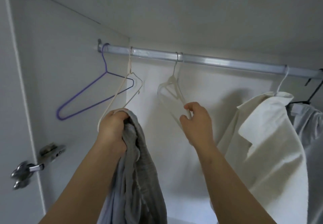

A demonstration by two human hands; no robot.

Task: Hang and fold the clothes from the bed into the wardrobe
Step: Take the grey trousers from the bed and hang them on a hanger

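**Picking a hanger for the grey clothes**

Closest to us, our left hand is squeezed shut around a bunch of grey clothes. They are soft and floppy and hang down in long folds. The same hand also seems to hold the bottom of a thin cream hanger.

Our right hand is a little way off to the side. Its fingers pinch the low end of a white hanger. That one looks like hard, smooth plastic.

We think the next job is to lift one hanger off the rail. It is best to tip the hook up first, so it does not catch. Then we should slip the hanger into the neck of the grey clothes and spread them out flat.

Farther back, a skinny purple hanger hangs empty on the left. On the right, a cream shirt is already hung up. It looks thick and a bit stiff.

At the very back, the shiny metal rail runs across the wardrobe, whose walls are plain and smooth.
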